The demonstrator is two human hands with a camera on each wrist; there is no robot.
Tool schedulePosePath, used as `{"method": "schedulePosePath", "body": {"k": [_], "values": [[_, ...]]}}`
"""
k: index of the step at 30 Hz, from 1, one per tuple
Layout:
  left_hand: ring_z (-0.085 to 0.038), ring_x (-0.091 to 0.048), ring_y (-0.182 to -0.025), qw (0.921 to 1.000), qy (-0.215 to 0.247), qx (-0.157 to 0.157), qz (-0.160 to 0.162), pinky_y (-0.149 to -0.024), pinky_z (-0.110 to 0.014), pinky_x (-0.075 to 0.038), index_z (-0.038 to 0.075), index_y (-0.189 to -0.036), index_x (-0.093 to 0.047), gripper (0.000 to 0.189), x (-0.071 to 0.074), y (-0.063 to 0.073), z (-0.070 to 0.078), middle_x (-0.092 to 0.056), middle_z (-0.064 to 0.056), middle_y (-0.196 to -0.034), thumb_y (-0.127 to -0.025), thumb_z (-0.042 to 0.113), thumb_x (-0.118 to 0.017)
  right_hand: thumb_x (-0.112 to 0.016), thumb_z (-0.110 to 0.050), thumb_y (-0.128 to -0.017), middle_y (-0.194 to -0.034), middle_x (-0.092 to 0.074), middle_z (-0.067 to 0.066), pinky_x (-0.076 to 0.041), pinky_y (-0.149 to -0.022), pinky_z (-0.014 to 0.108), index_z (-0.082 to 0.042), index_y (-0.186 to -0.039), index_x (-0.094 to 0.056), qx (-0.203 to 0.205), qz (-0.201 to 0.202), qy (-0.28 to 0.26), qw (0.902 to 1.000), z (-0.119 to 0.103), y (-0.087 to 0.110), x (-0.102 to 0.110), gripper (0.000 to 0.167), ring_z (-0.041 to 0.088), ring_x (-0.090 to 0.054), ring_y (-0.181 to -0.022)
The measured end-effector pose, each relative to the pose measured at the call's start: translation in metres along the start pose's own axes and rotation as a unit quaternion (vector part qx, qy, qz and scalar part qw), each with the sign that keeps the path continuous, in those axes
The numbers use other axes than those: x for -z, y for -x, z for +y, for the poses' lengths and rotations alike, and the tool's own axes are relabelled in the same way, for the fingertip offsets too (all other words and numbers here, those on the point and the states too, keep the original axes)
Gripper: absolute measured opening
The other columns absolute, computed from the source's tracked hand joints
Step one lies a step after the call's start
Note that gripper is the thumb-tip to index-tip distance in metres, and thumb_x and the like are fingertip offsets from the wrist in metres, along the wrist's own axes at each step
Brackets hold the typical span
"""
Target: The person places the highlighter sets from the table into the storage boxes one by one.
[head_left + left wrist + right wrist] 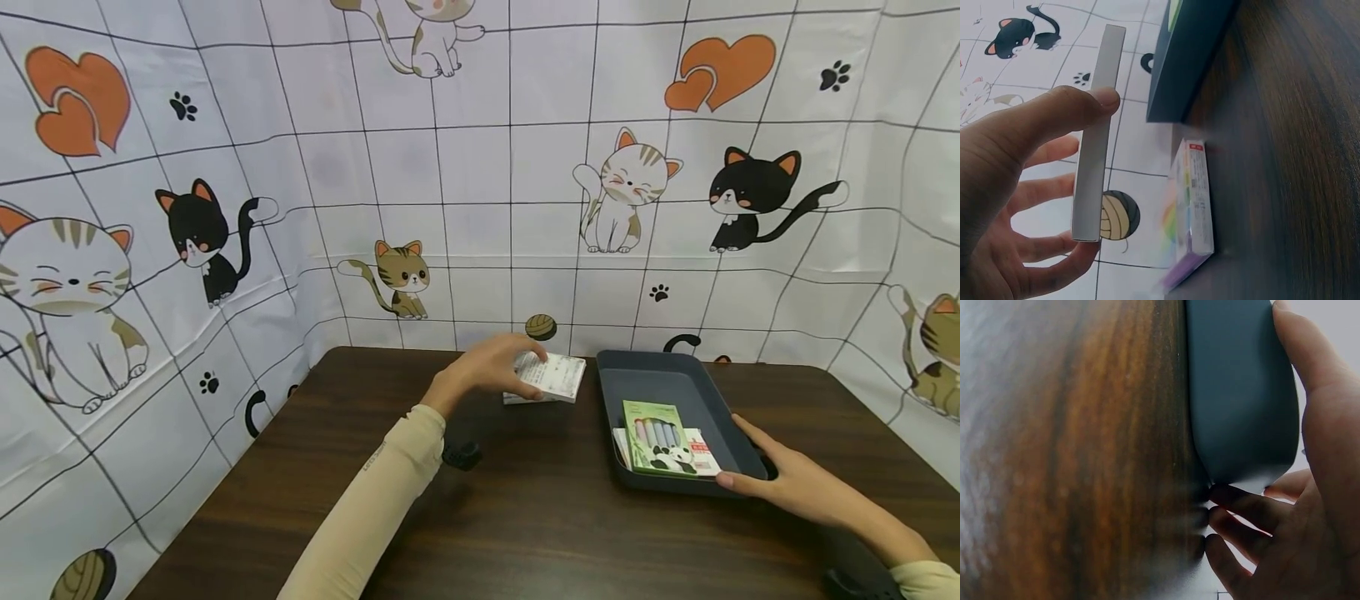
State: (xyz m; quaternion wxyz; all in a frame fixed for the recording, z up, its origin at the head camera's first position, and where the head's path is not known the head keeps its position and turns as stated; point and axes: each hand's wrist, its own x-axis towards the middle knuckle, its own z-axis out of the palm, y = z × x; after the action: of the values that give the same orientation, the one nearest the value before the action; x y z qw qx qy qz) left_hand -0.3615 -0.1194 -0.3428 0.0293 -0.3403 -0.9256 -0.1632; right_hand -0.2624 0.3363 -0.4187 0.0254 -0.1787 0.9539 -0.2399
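Observation:
My left hand (491, 364) pinches a thin, flat white box (561, 375) with print on its top, thumb on one edge and fingers around the far side. In the left wrist view its plain narrow side (1091, 187) faces the camera. Close by on the tabletop lies a second box (1200, 200), white on one side and rainbow-coloured on another. At the near right corner of a dark grey tray (686, 379), my right hand (787, 479) has its thumb at the rim and its fingers curled around the outside. Inside are a green panda marker box (652, 425) and a white-and-red box (703, 454) partly under it.
The tray stands on a dark brown wooden table (555, 525), right of the left hand. A white cloth (472, 175) printed with cats and grid lines hangs behind the table and along its sides.

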Motion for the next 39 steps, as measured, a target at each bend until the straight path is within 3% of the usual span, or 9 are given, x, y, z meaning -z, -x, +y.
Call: {"method": "schedulePosePath", "body": {"k": [6,17,26,31,39], "values": [[-0.015,-0.054,-0.109,1.0,0.006,0.002,0.006,-0.09,-0.035,-0.046,0.023,-0.133,-0.064,0.061,-0.003,-0.007,-0.001,-0.057,0.001,-0.138,-0.081,0.049,-0.084,-0.067,-0.048,-0.095,-0.141,-0.037,0.046,-0.046,-0.08,0.063,-0.004,-0.163,-0.011,0.001,0.003,-0.001,1.0,0.0,-0.001,0.001,0.099,0.058,-0.051,-0.115],[-0.02,-0.049,-0.132,0.9995,0.023,-0.017,0.011,-0.106,-0.038,-0.04,0.019,-0.133,-0.066,0.062,-0.01,-0.022,0.008,-0.055,-0.001,-0.144,-0.08,0.043,-0.087,-0.068,-0.047,-0.096,-0.143,-0.035,0.047,-0.046,-0.08,0.064,-0.002,-0.163,-0.011,0.006,-0.001,-0.009,0.9999,0.0,0.001,-0.001,0.098,0.062,-0.048,-0.118],[-0.016,-0.052,-0.125,0.999,0.027,-0.032,0.012,-0.103,-0.034,-0.042,0.02,-0.133,-0.066,0.06,-0.018,-0.034,0.018,-0.058,0.001,-0.139,-0.082,0.047,-0.084,-0.067,-0.048,-0.096,-0.142,-0.034,0.048,-0.046,-0.08,0.064,-0.002,-0.162,-0.01,-0.003,-0.006,-0.014,0.9999,0.002,0.002,-0.004,0.099,0.062,-0.048,-0.118],[-0.016,-0.05,-0.13,0.9984,0.037,-0.043,0.007,-0.106,-0.033,-0.04,0.017,-0.134,-0.065,0.061,-0.023,-0.04,0.022,-0.057,0.001,-0.141,-0.084,0.046,-0.083,-0.067,-0.047,-0.096,-0.142,-0.034,0.048,-0.046,-0.08,0.064,-0.002,-0.162,-0.01,-0.001,-0.007,-0.018,0.9998,0.003,0.002,-0.003,0.099,0.062,-0.048,-0.118],[-0.015,-0.052,-0.124,0.999,0.032,-0.03,0.011,-0.102,-0.033,-0.043,0.019,-0.133,-0.066,0.059,-0.026,-0.047,0.025,-0.057,0.001,-0.141,-0.083,0.046,-0.084,-0.068,-0.048,-0.095,-0.144,-0.034,0.047,-0.045,-0.08,0.064,-0.004,-0.163,-0.009,0.0,0.0,-0.01,0.9999,0.002,0.001,0.0,0.1,0.062,-0.048,-0.119]]}}
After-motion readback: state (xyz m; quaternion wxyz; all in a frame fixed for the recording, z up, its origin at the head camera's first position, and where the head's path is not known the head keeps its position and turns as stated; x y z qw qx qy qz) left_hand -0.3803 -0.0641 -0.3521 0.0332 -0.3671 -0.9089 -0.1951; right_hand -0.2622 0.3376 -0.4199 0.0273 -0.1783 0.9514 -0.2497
